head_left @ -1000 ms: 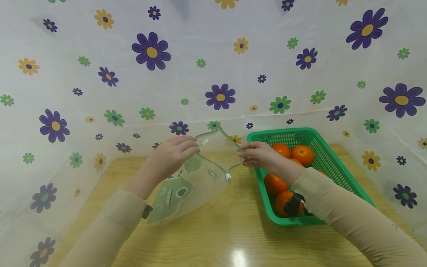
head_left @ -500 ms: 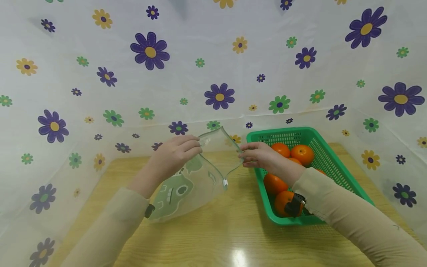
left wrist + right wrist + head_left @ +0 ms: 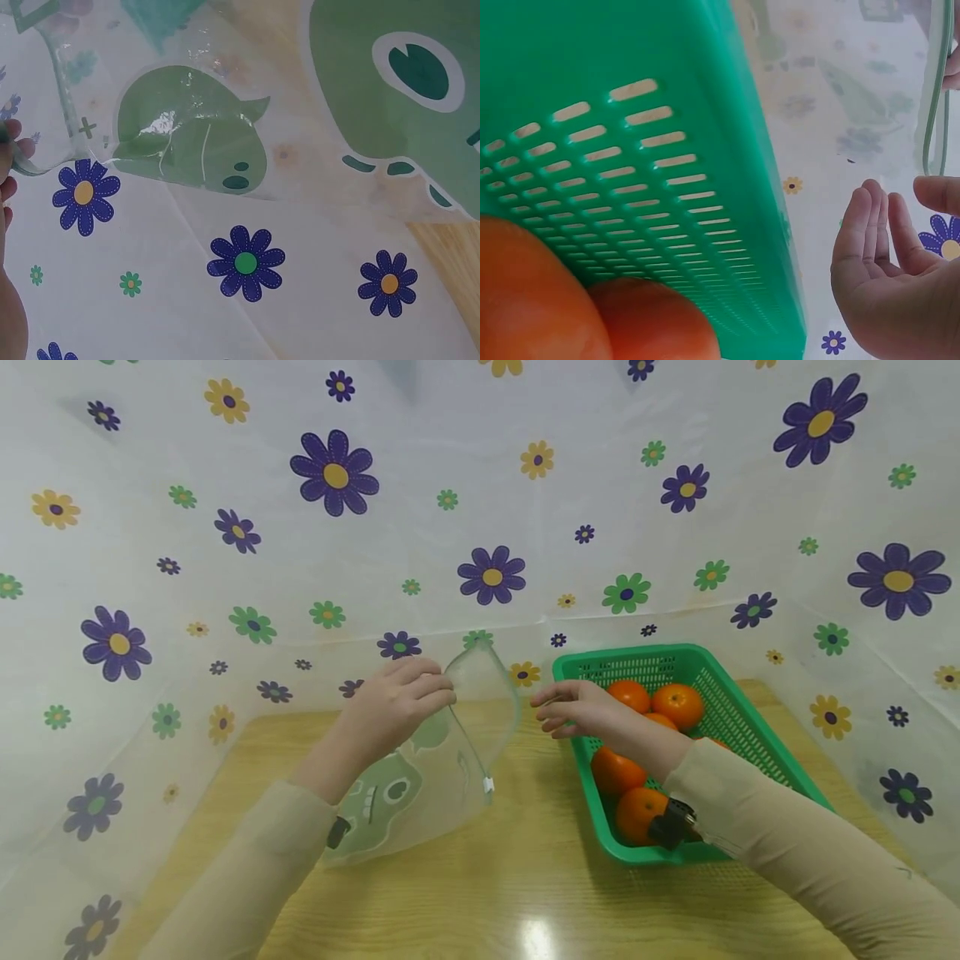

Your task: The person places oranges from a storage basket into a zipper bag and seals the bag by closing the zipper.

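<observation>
A clear zip bag with a green cartoon dinosaur print hangs tilted over the table. My left hand pinches its rim. The bag's mouth stands parted, and a white slider sits at its lower corner. In the left wrist view, the printed bag stretches away from the hand's fingers. My right hand is apart from the bag, over the left edge of a green basket. In the right wrist view, that hand has its fingers loosely bent, holding nothing. No contents show in the bag.
Several oranges lie in the basket, partly hidden under the right forearm. A wooden table bears the basket. White flower-printed sheeting rises behind and at both sides.
My right hand has let go of the bag's rim, which has sprung leftward into a narrower curve. The slider corner has dropped and moved left. My left hand keeps its hold.
</observation>
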`<state>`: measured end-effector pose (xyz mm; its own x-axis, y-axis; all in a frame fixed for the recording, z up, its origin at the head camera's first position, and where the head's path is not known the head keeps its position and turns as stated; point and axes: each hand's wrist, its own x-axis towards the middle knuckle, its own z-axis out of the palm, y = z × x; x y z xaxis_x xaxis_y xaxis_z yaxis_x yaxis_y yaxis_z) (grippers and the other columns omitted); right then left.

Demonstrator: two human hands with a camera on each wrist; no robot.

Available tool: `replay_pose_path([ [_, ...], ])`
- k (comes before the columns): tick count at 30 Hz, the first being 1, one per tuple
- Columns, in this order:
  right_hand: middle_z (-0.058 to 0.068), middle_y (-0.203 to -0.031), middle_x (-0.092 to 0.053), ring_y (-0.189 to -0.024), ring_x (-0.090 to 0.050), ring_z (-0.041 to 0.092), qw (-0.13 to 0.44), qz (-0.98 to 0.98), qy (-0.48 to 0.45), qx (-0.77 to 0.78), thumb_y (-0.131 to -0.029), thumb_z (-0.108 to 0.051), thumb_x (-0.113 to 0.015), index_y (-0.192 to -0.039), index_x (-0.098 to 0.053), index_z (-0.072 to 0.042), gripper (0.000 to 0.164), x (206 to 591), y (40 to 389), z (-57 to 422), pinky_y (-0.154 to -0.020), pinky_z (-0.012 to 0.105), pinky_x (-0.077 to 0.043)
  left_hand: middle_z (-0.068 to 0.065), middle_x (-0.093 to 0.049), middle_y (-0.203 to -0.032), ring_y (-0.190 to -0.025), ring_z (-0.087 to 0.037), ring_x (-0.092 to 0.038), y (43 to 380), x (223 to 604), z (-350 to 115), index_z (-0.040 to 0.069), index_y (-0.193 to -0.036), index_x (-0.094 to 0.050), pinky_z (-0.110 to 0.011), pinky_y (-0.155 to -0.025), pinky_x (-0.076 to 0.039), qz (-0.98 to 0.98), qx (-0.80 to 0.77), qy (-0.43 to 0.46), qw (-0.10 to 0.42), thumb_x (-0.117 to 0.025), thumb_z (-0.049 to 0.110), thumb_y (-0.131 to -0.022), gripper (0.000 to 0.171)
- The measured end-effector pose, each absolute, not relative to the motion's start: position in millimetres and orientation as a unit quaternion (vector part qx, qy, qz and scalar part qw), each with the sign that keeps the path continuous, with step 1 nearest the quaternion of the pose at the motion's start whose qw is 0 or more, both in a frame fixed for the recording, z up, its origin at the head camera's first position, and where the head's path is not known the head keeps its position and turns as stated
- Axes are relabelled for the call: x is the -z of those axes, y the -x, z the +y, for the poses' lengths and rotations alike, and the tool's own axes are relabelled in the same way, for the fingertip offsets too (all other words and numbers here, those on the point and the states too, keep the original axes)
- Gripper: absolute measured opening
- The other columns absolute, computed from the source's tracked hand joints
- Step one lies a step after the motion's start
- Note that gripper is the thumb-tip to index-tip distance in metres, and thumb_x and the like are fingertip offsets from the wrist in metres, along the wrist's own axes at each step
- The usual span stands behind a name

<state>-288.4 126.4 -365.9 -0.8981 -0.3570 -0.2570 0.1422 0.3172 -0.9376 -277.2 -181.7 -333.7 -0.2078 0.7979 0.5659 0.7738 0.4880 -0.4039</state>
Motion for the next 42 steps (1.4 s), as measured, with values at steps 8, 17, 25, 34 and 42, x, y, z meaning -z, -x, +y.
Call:
replay_pose_path([
  [8,0.022,-0.144,-0.064,-0.109,-0.070,0.022,0.211,0.805,0.075,0.549,-0.104,-0.015,-0.062,-0.142,-0.061,0.002,0.041,368,286,133,-0.108,0.043,-0.059,-0.005,-0.081,-0.103,-0.098,-0.022,-0.075,275,334,-179,0.007,-0.102,-0.080,-0.032,-0.088,-0.066,-0.793,0.031,0.499,0.348,-0.082,-0.008,-0.084,0.023],
  [17,0.020,-0.138,-0.067,-0.106,-0.071,0.023,0.213,0.808,0.076,0.544,-0.103,-0.016,-0.064,-0.140,-0.061,0.003,0.041,366,284,147,-0.091,0.027,-0.062,-0.007,-0.076,-0.097,-0.092,-0.024,-0.075,275,335,-180,0.004,-0.094,-0.075,-0.036,-0.082,-0.066,-0.801,0.106,0.498,0.314,-0.074,-0.001,-0.087,0.009],
  [25,0.021,-0.136,-0.066,-0.101,-0.068,0.017,0.229,0.814,0.100,0.524,-0.104,-0.014,-0.062,-0.139,-0.060,0.006,0.040,368,281,159,-0.092,0.029,-0.061,-0.007,-0.073,-0.098,-0.095,-0.025,-0.071,273,338,-181,0.007,-0.091,-0.071,-0.039,-0.084,-0.065,-0.818,0.131,0.480,0.289,-0.064,0.008,-0.089,0.007],
  [34,0.024,-0.127,-0.068,-0.106,-0.067,0.024,0.201,0.853,0.154,0.456,-0.103,-0.015,-0.063,-0.135,-0.062,0.006,0.038,361,273,178,-0.092,0.035,-0.062,-0.008,-0.073,-0.099,-0.096,-0.026,-0.070,273,340,-180,0.009,-0.088,-0.069,-0.040,-0.082,-0.065,-0.822,0.143,0.471,0.286,-0.064,0.016,-0.092,0.009],
  [42,0.025,-0.122,-0.071,-0.115,-0.067,0.038,0.145,0.900,0.195,0.363,-0.098,-0.021,-0.073,-0.129,-0.064,0.002,0.040,359,265,186,-0.104,0.054,-0.057,-0.007,-0.070,-0.094,-0.090,-0.023,-0.067,277,343,-180,0.008,-0.086,-0.068,-0.038,-0.076,-0.063,-0.816,0.148,0.477,0.290,-0.064,0.016,-0.091,0.010],
])
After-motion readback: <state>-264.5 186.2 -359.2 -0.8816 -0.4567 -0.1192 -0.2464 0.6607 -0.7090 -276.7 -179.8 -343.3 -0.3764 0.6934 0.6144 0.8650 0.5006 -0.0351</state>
